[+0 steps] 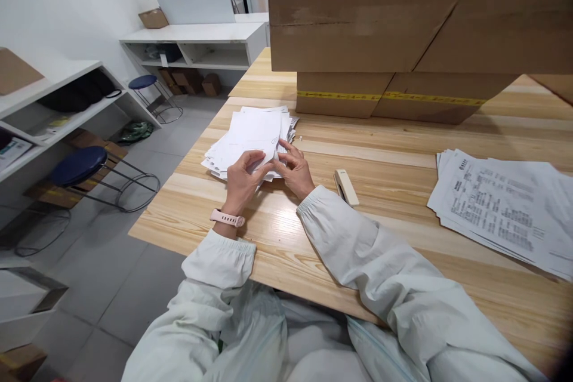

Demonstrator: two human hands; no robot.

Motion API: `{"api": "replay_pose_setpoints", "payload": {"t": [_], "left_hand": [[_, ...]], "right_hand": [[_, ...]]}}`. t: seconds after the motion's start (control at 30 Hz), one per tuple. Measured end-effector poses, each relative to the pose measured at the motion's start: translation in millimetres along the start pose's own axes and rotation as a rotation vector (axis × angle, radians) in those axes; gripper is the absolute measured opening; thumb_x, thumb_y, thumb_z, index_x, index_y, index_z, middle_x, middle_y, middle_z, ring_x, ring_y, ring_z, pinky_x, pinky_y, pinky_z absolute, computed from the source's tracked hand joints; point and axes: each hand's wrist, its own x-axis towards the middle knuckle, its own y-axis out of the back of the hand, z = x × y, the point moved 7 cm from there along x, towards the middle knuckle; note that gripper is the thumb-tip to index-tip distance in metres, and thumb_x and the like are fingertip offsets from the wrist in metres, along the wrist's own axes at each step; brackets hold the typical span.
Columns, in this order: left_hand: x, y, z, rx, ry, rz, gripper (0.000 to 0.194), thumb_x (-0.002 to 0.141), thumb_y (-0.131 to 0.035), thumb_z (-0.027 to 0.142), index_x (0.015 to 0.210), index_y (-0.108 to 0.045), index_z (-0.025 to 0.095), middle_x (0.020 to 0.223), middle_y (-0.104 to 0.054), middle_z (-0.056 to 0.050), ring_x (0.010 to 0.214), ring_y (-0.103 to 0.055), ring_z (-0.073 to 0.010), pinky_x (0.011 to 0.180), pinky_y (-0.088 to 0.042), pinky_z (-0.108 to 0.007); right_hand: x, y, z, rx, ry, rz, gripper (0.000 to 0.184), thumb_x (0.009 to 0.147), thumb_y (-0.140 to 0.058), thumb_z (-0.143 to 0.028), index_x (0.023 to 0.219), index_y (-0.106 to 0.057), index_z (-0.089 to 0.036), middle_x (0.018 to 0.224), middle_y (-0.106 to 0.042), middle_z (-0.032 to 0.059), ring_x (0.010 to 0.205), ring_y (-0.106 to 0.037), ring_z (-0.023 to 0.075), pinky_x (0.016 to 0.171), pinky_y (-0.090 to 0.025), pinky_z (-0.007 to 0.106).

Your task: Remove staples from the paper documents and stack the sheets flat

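A loose stack of white paper sheets (pixel 257 128) lies on the wooden table, its edges uneven. My left hand (pixel 244 178), with a pink band on the wrist, is closed on the near edge of the top sheets, thumb pointing right. From the right, my right hand (pixel 293 168) pinches the same papers near their lower right corner. The fingertips of both hands almost meet there. A cream stapler (pixel 346 187) lies on the table, to the right of my right hand and apart from it.
Large cardboard boxes (pixel 340 42) are stacked at the back of the table (pixel 286 233). Printed sheets (pixel 501 203) lie in a pile at the right. Left of the table edge stand blue-topped stools (pixel 80 166) and white shelves (pixel 215 33).
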Motion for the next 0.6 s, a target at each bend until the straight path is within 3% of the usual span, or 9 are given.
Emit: {"api": "replay_pose_setpoints", "payload": {"t": [0.13,0.2,0.3,0.37,0.47,0.6], "left_hand": [[1,2.4,-1,0.074,-0.011,0.075,0.015,0.083,-0.069,0.032,0.085,-0.068,0.017,0.082,-0.071,-0.002,0.079,-0.067,-0.0147,0.078,-0.053,-0.027],[1,14.1,-1,0.103,-0.028,0.253,0.015,0.088,-0.062,0.031,0.082,-0.062,0.017,0.071,-0.063,0.002,0.067,-0.061,-0.0111,0.067,-0.048,-0.023],[-4,38.6,1,0.062,-0.102,0.609,0.016,0.092,-0.056,0.032,0.087,-0.054,0.018,0.072,-0.057,0.003,0.065,-0.058,-0.0088,0.064,-0.044,-0.021],[-9,47.4,3,0.03,-0.16,0.741,0.016,0.093,-0.055,0.032,0.09,-0.051,0.018,0.076,-0.056,0.002,0.067,-0.059,-0.0087,0.065,-0.044,-0.021],[-13,46.3,7,0.054,-0.215,0.752,0.017,0.094,-0.055,0.034,0.092,-0.051,0.018,0.08,-0.058,0.001,0.071,-0.062,-0.0097,0.068,-0.046,-0.022],[-19,27.2,14,0.243,-0.233,0.601,0.015,0.094,-0.056,0.033,0.094,-0.058,0.018,0.084,-0.064,-0.001,0.077,-0.065,-0.0117,0.073,-0.047,-0.023]], "right_hand": [[-1,1,-3,-0.045,-0.007,0.013,0.017,0.081,-0.07,-0.038,0.075,-0.073,-0.023,0.134,-0.064,0.0075,0.127,-0.051,0.025,0.112,-0.037,0.046],[-2,2,-7,-0.1,0.001,0.041,0.017,0.081,-0.07,-0.035,0.069,-0.068,-0.023,0.132,-0.065,0.0068,0.127,-0.05,0.025,0.113,-0.035,0.047],[-5,5,-14,-0.178,0.037,0.103,0.019,0.082,-0.065,-0.029,0.064,-0.061,-0.023,0.124,-0.067,0.0068,0.129,-0.048,0.0243,0.114,-0.034,0.046],[-6,5,-18,-0.195,0.055,0.122,0.021,0.083,-0.062,-0.027,0.063,-0.059,-0.024,0.12,-0.068,0.0073,0.129,-0.048,0.0237,0.114,-0.034,0.045],[-6,5,-18,-0.188,0.058,0.122,0.023,0.085,-0.059,-0.027,0.062,-0.059,-0.023,0.117,-0.069,0.0087,0.127,-0.048,0.0242,0.114,-0.033,0.046],[-5,5,-17,-0.205,0.054,0.118,0.026,0.086,-0.056,-0.026,0.06,-0.059,-0.023,0.116,-0.07,0.0084,0.126,-0.049,0.0242,0.113,-0.035,0.045]]}}
